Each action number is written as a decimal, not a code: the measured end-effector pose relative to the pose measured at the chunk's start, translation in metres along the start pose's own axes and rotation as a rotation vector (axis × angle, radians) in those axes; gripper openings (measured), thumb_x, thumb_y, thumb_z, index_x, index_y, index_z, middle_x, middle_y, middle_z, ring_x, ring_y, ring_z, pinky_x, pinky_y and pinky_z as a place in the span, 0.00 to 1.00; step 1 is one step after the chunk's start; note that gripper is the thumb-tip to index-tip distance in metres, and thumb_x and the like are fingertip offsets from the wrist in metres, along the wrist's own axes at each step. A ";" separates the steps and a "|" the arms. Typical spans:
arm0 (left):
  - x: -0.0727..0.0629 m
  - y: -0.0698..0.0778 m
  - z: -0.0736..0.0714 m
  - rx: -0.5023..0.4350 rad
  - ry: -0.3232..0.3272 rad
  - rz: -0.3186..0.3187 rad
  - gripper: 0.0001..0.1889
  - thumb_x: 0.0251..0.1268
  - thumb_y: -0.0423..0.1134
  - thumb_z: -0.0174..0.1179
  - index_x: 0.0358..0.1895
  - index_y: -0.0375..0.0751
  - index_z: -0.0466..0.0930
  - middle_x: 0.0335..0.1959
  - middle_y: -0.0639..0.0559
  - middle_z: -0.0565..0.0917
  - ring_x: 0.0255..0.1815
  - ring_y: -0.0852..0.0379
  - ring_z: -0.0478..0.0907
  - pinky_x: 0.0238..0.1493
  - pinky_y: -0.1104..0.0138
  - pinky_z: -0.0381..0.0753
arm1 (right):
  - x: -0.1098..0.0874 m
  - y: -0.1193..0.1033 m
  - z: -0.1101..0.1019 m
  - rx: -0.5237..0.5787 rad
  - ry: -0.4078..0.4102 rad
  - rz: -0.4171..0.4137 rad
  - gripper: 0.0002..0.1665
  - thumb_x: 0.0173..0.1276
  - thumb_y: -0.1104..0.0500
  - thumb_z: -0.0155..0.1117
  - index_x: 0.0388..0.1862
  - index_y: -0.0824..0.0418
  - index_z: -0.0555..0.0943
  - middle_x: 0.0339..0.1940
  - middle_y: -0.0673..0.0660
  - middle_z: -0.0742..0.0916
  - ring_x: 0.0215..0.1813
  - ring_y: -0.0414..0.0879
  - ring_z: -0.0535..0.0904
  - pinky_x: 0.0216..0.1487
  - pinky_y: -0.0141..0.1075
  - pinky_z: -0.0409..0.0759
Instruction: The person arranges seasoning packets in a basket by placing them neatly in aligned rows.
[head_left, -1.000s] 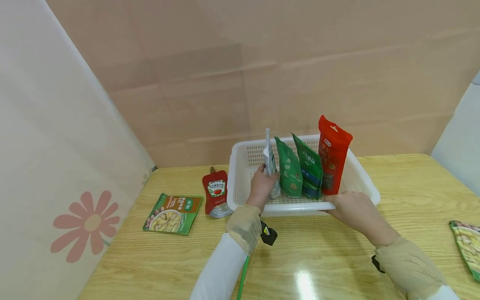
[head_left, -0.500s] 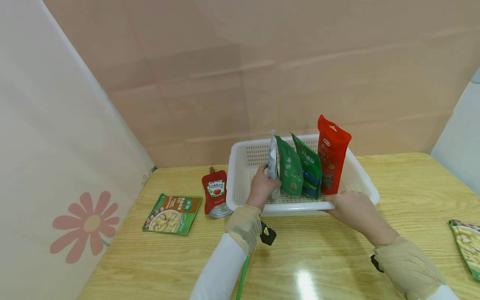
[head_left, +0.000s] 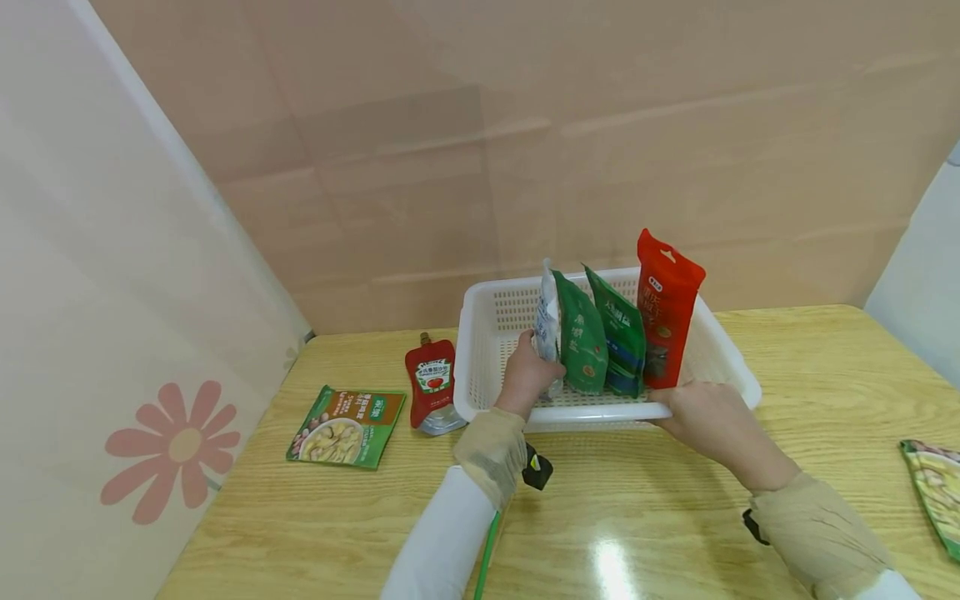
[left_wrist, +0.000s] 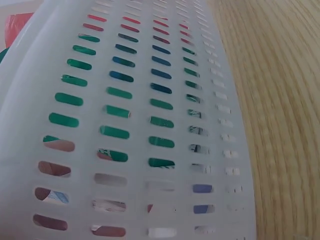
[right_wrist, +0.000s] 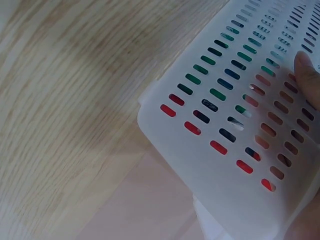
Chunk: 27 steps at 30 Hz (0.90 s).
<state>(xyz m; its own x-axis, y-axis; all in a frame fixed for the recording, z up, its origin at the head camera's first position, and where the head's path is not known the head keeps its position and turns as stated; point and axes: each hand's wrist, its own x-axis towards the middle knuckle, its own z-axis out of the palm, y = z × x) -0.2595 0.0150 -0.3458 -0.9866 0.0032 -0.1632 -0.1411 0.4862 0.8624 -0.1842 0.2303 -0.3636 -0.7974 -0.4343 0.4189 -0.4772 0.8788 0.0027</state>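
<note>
My left hand (head_left: 528, 375) grips a white and silver packet (head_left: 546, 321) standing at the left inside the white plastic basket (head_left: 480, 293). To its right stand a green salt pouch (head_left: 581, 333), a second green pouch (head_left: 621, 329) with a blue band, and a tall red bag (head_left: 667, 308). My right hand (head_left: 708, 421) holds the basket's front rim near the right corner. In the right wrist view its thumb (right_wrist: 309, 77) presses the outer wall, and fingers show through the slots. Only slivers of the packets show through the slotted wall (left_wrist: 135, 105) in the left wrist view.
Left of the basket lies a red ketchup pouch (head_left: 432, 379) with a spout. Further left is a flat green and brown soup packet (head_left: 347, 427). Another green-edged packet (head_left: 937, 492) lies at the table's right side. A paper-covered wall (head_left: 375, 167) rises behind the table.
The white and silver packet in my left hand has shifted slightly right, up against the first green pouch, and turned to show more of its face. My right hand stays on the rim.
</note>
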 end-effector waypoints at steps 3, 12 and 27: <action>-0.001 0.001 0.000 0.029 0.002 0.013 0.40 0.52 0.30 0.63 0.71 0.40 0.58 0.62 0.37 0.75 0.61 0.43 0.73 0.59 0.54 0.75 | 0.000 0.000 0.000 -0.008 0.006 -0.003 0.16 0.52 0.51 0.74 0.25 0.49 0.72 0.10 0.45 0.71 0.14 0.39 0.67 0.14 0.34 0.63; -0.003 0.002 0.000 0.019 -0.003 0.008 0.39 0.52 0.30 0.63 0.71 0.39 0.58 0.63 0.37 0.74 0.64 0.42 0.72 0.62 0.53 0.72 | -0.001 -0.001 0.000 -0.007 0.003 0.000 0.17 0.47 0.54 0.76 0.24 0.48 0.72 0.10 0.44 0.70 0.14 0.39 0.66 0.14 0.33 0.62; 0.000 -0.001 0.002 0.081 0.001 0.030 0.39 0.53 0.32 0.65 0.70 0.38 0.58 0.62 0.37 0.75 0.61 0.43 0.74 0.60 0.54 0.75 | -0.001 0.000 0.001 -0.008 0.014 -0.001 0.16 0.47 0.51 0.76 0.22 0.48 0.73 0.09 0.44 0.70 0.14 0.38 0.66 0.13 0.33 0.62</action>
<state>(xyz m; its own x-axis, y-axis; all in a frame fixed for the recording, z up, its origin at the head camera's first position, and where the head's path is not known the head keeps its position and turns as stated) -0.2593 0.0159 -0.3477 -0.9904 0.0180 -0.1372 -0.1043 0.5546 0.8255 -0.1837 0.2310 -0.3653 -0.7915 -0.4324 0.4319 -0.4752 0.8798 0.0100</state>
